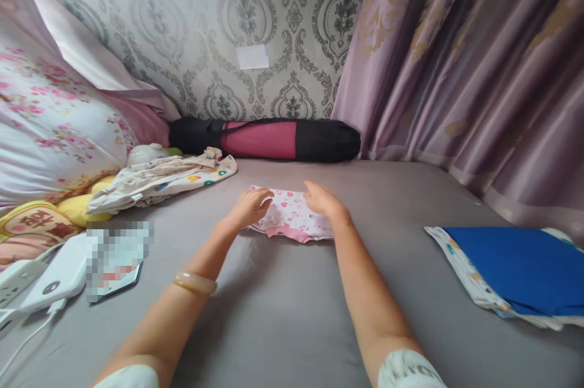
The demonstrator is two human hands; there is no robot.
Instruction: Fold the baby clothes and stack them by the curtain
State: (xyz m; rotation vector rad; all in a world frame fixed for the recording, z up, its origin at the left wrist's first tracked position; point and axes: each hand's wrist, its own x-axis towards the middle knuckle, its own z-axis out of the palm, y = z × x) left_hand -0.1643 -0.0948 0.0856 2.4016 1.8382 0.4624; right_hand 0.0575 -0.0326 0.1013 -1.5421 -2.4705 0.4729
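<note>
Surface: bed (283, 315), grey sheet. Pink-trimmed white garment (292, 211) lies near its middle, between both hands. Left hand (252, 208) on its left part, right hand (322, 199) on its right part; both grips loosely curved, pinch on cloth cannot be told. Far edge: black and red long bag (260, 140) along patterned wall (196, 29). Right: mauve curtain (410, 59), folded clothes (524, 266), blue on top. Left: floral pillow (55, 126), crumpled patterned cloth (159, 178), white power bank (59, 272), partly pixelated phone (116, 272).
</note>
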